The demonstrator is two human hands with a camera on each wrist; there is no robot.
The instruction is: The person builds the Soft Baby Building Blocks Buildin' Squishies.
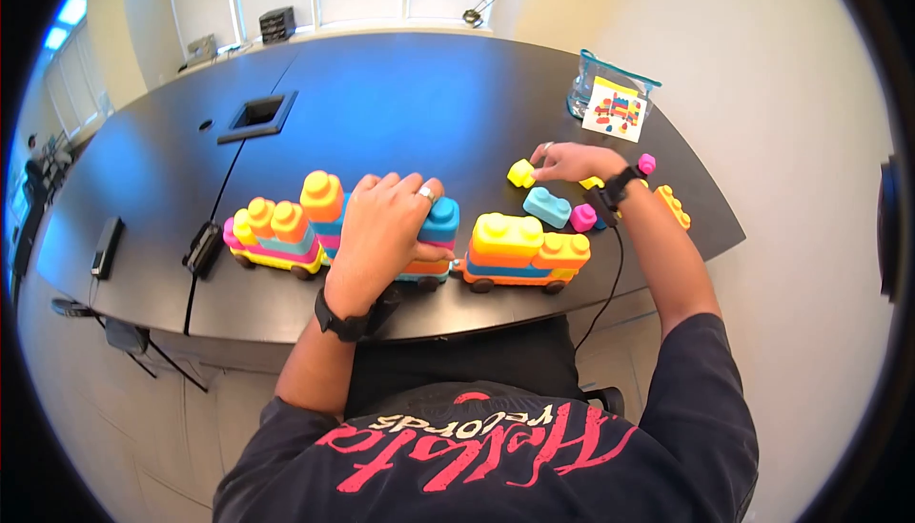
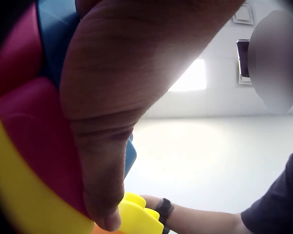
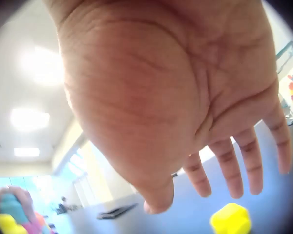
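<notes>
My left hand (image 1: 386, 223) grips the stacked blocks of the middle wagon (image 1: 438, 223) of a toy block train, fingers over the top. In the left wrist view the thumb (image 2: 105, 161) lies along pink and yellow pieces; the palm side is mostly hidden. The front car (image 1: 276, 237) stands to the left, and a wagon (image 1: 519, 251) with yellow, blue and orange blocks to the right. My right hand (image 1: 577, 161) reaches over a loose yellow block (image 1: 520, 174). In the right wrist view its fingers hang extended, with the yellow block (image 3: 230, 219) below them.
Loose blocks lie by the right forearm, including a light blue block (image 1: 547, 206), a pink block (image 1: 583, 218) and an orange block (image 1: 672, 206). A clear bag (image 1: 577, 94) with a picture card (image 1: 615, 108) stands behind. A cable (image 1: 615, 294) hangs from the right wrist.
</notes>
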